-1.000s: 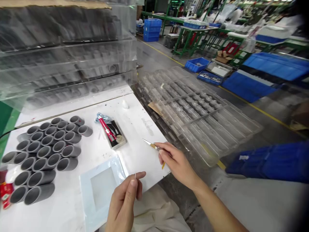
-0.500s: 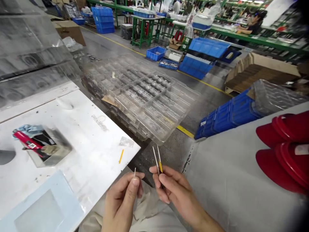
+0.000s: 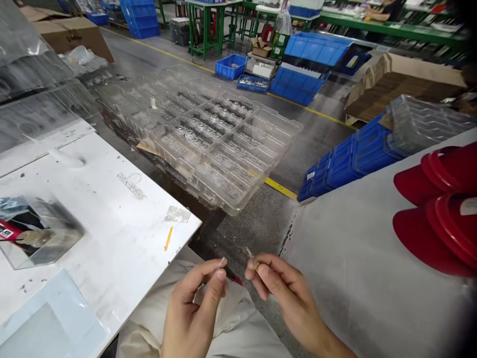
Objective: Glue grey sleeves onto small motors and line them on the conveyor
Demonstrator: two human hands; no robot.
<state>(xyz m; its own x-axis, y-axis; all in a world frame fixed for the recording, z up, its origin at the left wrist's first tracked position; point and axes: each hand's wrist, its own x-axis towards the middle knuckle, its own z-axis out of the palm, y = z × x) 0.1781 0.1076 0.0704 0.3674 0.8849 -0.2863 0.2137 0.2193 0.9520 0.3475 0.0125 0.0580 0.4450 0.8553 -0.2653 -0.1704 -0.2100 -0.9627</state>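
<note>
Tweezers (image 3: 250,255), yellow-banded and tip up, sit pinched in the right hand (image 3: 292,293), its fingers curled close around them, just off the table's (image 3: 112,233) front corner! The left hand (image 3: 194,308) answers, thumb and forefinger closed on a thin pale sliver (image 3: 222,262), the two hands near but apart over a creased cream cloth (image 3: 238,323). On the table, a yellow splinter (image 3: 168,238) lies near the edge, and a clear acrylic box (image 3: 40,233) sits at the left. Beyond the table, a ribbed clear plastic tray (image 3: 223,149) glints with small shiny parts (image 3: 194,134).
</note>
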